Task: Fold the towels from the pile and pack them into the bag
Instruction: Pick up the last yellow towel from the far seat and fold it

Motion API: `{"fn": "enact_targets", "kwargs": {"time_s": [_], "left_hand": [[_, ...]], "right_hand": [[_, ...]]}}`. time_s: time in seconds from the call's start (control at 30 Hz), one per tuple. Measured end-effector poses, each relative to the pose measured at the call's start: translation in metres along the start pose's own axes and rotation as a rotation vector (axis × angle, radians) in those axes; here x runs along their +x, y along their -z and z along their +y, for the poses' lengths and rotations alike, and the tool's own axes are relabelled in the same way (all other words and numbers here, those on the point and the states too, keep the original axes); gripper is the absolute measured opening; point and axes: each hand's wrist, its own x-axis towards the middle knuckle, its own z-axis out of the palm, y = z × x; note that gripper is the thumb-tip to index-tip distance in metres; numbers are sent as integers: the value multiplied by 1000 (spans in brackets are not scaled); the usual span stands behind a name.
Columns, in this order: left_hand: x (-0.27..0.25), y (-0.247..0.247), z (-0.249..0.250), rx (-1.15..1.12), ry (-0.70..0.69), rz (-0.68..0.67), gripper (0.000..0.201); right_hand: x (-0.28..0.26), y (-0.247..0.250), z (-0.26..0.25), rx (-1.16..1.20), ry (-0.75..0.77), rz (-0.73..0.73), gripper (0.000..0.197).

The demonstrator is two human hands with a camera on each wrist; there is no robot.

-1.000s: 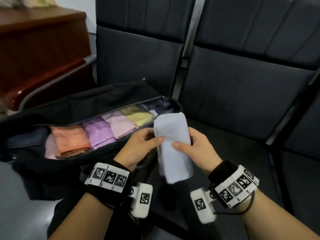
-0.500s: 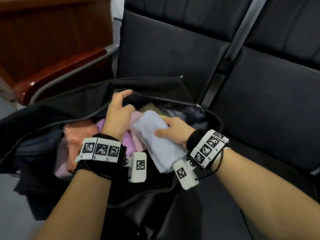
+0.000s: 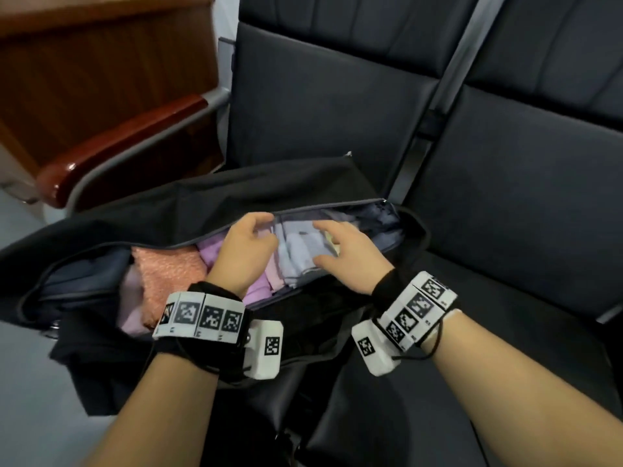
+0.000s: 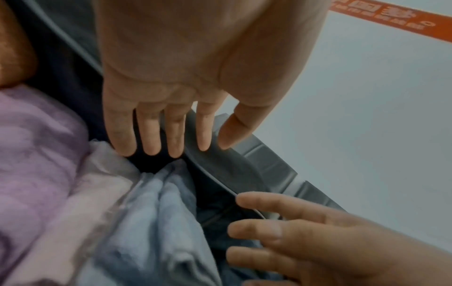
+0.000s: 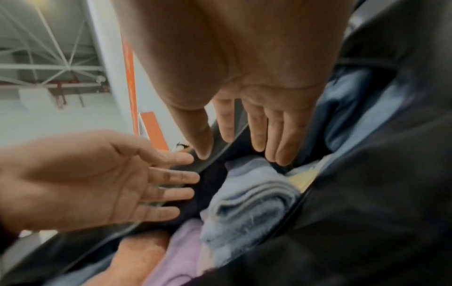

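Note:
The black bag (image 3: 269,183) lies open on a dark seat. A row of folded towels fills it: orange towel (image 3: 165,274), purple towel (image 3: 214,254), pink towel (image 3: 271,279) and the light blue towel (image 3: 300,256), which lies on its own in the row. My left hand (image 3: 247,246) hovers over the purple and pink towels, fingers straight, near the bag's far zipper edge. My right hand (image 3: 342,254) is spread just right of the light blue towel, over a yellowish one, holding nothing. The wrist views show the same light blue towel (image 4: 156,222) (image 5: 249,197) below both hands' straight fingers.
A red-brown wooden armrest (image 3: 118,146) on a grey metal bar stands left of the bag. Dark seat backs (image 3: 320,96) rise behind it. The neighbouring seat (image 3: 505,247) on the right carries nothing. Grey floor (image 3: 30,382) shows at lower left.
Both hands held the folded light blue towel over the seat, then the right hand pushed it into the bag while the left lifted the rim. Now both hands have let go.

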Motion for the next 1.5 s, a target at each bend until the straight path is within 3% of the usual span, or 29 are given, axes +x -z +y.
{"fn": "enact_targets", "kwargs": {"time_s": [0.17,0.37,0.6,0.77,0.9,1.03,1.2,1.4,1.5], "left_hand": [[-47,-43,33,75,-93,-86,30],[-135,-169,77,273,-282,-357,23],[-264,-338,86,396,-388,-702,23],[-332,-418,86,417,-382,-842,23],[-358,-449,84,408,-357,-893,26],[-365,-461,78,421,-329,-918,26],[-370,-467,70,400,-266,-921,27],[-381,-467,65,389,-218,-957,28],[-384,-464,68,377,-200,-955,28]], "right_hand": [[-96,47,20,166,-38,169,44],[-252,112,88,158,-277,316,40],[-450,147,205,63,-685,404,46],[-551,158,279,-19,-1026,447,50],[-587,156,320,47,-1208,415,52],[-594,154,346,78,-1287,329,60],[-594,156,359,-45,-1257,198,59],[-598,156,365,-56,-1234,246,45],[-590,156,357,37,-1168,343,41]]}}
